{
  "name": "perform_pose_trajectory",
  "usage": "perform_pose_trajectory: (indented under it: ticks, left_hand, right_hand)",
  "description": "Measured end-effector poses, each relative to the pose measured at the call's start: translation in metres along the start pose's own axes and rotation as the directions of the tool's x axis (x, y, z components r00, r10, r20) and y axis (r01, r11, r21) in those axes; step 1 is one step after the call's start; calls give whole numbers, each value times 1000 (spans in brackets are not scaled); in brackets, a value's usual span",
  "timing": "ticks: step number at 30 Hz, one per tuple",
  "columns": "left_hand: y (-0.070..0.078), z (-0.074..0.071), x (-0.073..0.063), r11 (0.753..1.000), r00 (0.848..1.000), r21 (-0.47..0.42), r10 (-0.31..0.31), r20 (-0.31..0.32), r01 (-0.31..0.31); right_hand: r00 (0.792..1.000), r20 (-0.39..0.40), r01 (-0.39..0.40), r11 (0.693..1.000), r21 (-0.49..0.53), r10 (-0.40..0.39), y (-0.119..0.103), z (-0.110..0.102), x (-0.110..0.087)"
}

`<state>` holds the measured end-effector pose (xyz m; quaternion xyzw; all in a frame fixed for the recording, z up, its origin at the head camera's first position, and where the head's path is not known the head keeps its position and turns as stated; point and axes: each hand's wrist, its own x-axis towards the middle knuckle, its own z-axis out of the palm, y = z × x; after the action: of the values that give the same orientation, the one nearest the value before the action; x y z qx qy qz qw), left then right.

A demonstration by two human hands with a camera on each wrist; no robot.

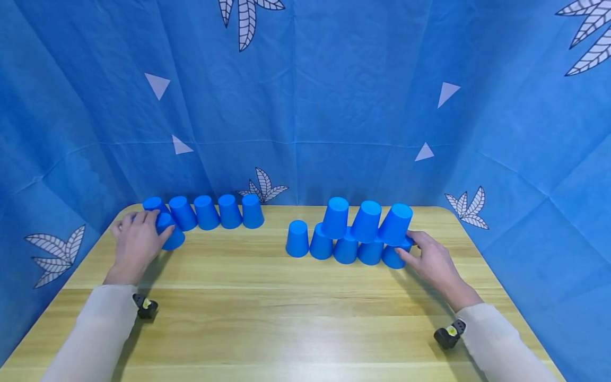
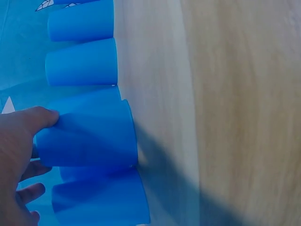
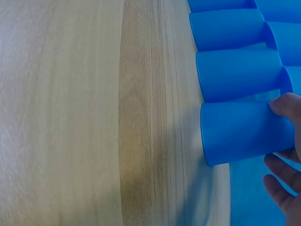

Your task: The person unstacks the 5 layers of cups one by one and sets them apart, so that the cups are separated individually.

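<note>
My left hand [image 1: 137,241] grips an upside-down blue cup [image 1: 173,240] in front of the left end of a row of matching cups [image 1: 207,213]. In the left wrist view, the thumb presses near the narrow end of this cup [image 2: 89,136], which overlaps the cups behind it. On the other side, my right hand [image 1: 431,260] pinches the rightmost lower cup [image 1: 393,258] of a two-level stack. The right wrist view shows the thumb and fingers on opposite sides of that cup [image 3: 240,134] near its base. Three upside-down cups [image 1: 366,223] form the upper level.
At the stack's left end, a lower cup [image 1: 297,240] has nothing on top. A wooden table [image 1: 286,323] extends toward me. Blue patterned cloth [image 1: 353,106] hangs behind the cups and at both sides.
</note>
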<state>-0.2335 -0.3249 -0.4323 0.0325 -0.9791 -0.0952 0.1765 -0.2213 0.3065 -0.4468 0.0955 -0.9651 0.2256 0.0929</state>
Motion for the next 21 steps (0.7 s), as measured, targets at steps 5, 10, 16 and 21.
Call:
perform_pose_trajectory:
  ticks: [5, 10, 16, 21]
  left_hand:
    - [0, -4, -1, 1000, 1000, 4, 15, -6, -15]
    - [1, -6, -1, 1000, 1000, 12, 21, 6, -21]
    - [8, -10, -2, 999, 999, 2, 32, -2, -32]
    - [24, -16, -1, 996, 995, -22, 90, -30, -91]
  right_hand:
    - [1000, -4, 7, 1000, -2, -7, -1, 0, 0]
    - [1000, -10, 17, 1000, 1, -17, 0, 0, -1]
    - [1000, -11, 17, 1000, 4, -17, 0, 0, -1]
    - [1000, -6, 10, 1000, 8, -10, 0, 0, 0]
